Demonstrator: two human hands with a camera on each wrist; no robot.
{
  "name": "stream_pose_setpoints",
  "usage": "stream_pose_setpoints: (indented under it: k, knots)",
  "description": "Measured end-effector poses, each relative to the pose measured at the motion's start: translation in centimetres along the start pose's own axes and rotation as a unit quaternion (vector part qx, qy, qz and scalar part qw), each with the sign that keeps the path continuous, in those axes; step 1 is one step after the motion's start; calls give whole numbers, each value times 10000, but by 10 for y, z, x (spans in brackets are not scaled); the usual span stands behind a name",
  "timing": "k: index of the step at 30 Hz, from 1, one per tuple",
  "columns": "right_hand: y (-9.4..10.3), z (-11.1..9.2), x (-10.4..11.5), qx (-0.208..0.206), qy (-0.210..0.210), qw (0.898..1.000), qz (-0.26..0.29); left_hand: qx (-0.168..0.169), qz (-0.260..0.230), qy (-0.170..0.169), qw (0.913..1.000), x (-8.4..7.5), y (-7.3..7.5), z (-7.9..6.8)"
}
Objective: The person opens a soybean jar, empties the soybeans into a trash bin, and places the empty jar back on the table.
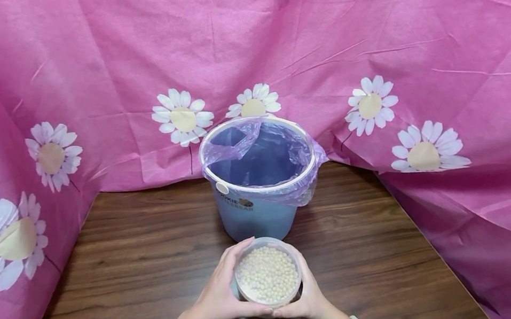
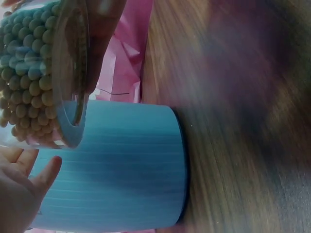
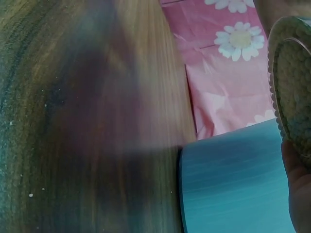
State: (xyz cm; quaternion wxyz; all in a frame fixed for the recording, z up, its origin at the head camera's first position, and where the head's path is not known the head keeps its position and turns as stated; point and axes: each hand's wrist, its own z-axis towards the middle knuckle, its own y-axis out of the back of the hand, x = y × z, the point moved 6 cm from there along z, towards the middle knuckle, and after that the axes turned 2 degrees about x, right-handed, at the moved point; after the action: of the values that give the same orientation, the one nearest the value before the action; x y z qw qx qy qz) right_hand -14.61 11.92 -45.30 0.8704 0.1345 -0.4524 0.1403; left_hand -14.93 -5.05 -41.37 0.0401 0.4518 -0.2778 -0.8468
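A clear round plastic tub [image 1: 267, 272] filled with small pale beads is held between both hands at the front of the table. My left hand [image 1: 219, 294] grips its left side, and my right hand [image 1: 311, 296] grips the right side. Both thumbs meet at its near edge. In the left wrist view the tub [image 2: 36, 73] is raised above the wooden surface, and the beads show through its wall. The right wrist view catches only part of the tub's base [image 3: 294, 87]. Just beyond the hands stands a light blue bucket [image 1: 259, 222] with a white rim.
A thin purple plastic bag [image 1: 301, 195] lines the bucket and folds over its rim. The brown wooden table [image 1: 151, 248] is surrounded at the back and sides by pink cloth [image 1: 134, 51] printed with white daisies. A pale grey shape lies below the hands at the front edge.
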Motion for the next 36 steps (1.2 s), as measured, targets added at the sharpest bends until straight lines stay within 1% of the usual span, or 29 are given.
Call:
stream_pose_setpoints:
  k: [4,7,12,14,16,19,21,23,25,29,33,36]
  knots:
    - [1,-1,1,-43,160,9999,13,-111,-32,-78,9999,0,-2,0]
    - [1,-2,1,-61,197,9998,45,-257,-81,-267,9993,-1,-4,-1]
    - [2,-5,-1,-283,16,9996,-87,-672,-1,-624,9958,-5,-6,-3]
    - [2,-5,-1,-434,79,9987,-248,-860,92,-672,9940,-5,-7,-4]
    - [1,-4,0,-591,231,9973,-379,-1028,154,-631,9926,-6,-8,-4]
    - [-1,-2,1,-825,513,9936,-578,-1261,297,-479,9904,-8,-12,-4]
    - [-3,-1,2,-955,613,9912,-676,-1419,389,-409,9883,-11,-14,-5]
    - [-4,-2,3,-1054,694,9890,-775,-1564,472,-421,9857,-14,-15,-5]
    - [-3,-2,3,-1129,685,9881,-788,-1667,536,-530,9831,-18,-15,-4]
    - [-2,-2,5,-1167,606,9890,-677,-1674,538,-874,9805,-22,-14,-2]
    - [-2,-2,6,-1112,498,9911,-535,-1655,333,-1311,9769,-40,-7,1]
    - [0,-2,6,-1103,410,9919,-475,-1542,106,-1483,9768,-52,1,4]
